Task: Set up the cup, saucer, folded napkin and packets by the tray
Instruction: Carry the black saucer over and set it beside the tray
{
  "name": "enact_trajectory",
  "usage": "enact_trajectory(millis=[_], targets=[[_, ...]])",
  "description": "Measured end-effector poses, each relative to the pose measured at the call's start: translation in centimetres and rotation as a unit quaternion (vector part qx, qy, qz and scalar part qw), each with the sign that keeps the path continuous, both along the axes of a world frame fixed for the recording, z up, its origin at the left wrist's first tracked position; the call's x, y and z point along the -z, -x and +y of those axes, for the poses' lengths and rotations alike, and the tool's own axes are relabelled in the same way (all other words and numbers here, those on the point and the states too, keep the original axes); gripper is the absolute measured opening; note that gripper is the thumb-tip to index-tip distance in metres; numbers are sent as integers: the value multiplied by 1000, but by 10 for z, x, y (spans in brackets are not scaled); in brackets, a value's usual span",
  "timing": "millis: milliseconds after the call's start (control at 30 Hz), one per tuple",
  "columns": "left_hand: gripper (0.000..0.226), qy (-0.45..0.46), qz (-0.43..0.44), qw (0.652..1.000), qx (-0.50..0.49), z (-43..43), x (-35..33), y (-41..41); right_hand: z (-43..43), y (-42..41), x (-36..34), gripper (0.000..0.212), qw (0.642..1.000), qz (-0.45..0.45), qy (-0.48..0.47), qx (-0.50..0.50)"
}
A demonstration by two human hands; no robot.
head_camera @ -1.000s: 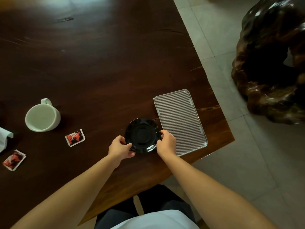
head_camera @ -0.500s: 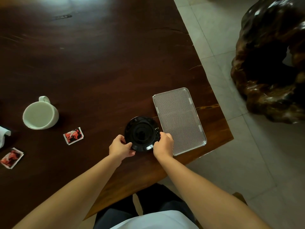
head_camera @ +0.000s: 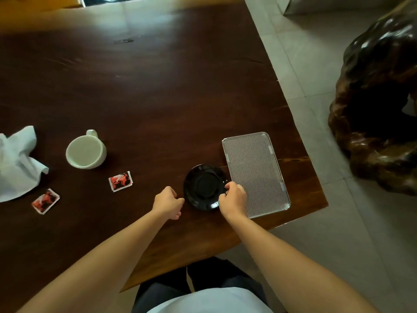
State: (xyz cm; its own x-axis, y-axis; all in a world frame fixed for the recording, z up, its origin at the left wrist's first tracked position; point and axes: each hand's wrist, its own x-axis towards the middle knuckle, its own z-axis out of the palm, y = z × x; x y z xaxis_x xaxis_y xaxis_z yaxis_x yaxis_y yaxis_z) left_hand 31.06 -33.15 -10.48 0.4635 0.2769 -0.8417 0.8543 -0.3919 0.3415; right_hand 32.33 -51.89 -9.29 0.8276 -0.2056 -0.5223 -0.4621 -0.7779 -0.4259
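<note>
A black saucer (head_camera: 204, 185) lies on the dark wooden table (head_camera: 146, 98), touching the left edge of a ribbed silver tray (head_camera: 256, 173). My right hand (head_camera: 232, 199) pinches the saucer's right rim. My left hand (head_camera: 168, 202) is just left of the saucer, fingers curled, off the rim. A white cup (head_camera: 85, 151) stands upright farther left, handle pointing away. One red packet (head_camera: 120, 181) lies between cup and saucer, another red packet (head_camera: 45, 201) at the far left. A crumpled white napkin (head_camera: 15, 163) lies at the left edge.
The table's corner and near edge run just behind the tray and under my forearms; tiled floor (head_camera: 316, 245) lies beyond. A large dark gnarled wooden piece (head_camera: 379, 105) stands on the floor to the right.
My left hand has come off the saucer's left rim and drawn back a little. The view has swung left and back, bringing the napkin into sight. The saucer stays beside the tray.
</note>
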Motion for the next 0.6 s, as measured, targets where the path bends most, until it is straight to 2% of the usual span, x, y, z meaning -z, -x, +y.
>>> enact_trajectory(millis=[267,600], targets=[[20,-39,-39,998,-6,52,-39,25,61,-23,-27,34,990,-23,-38,-131],[11,-81,-66,989,-102,139,-69,60,177,-32,-56,34,956,-48,-63,-282]])
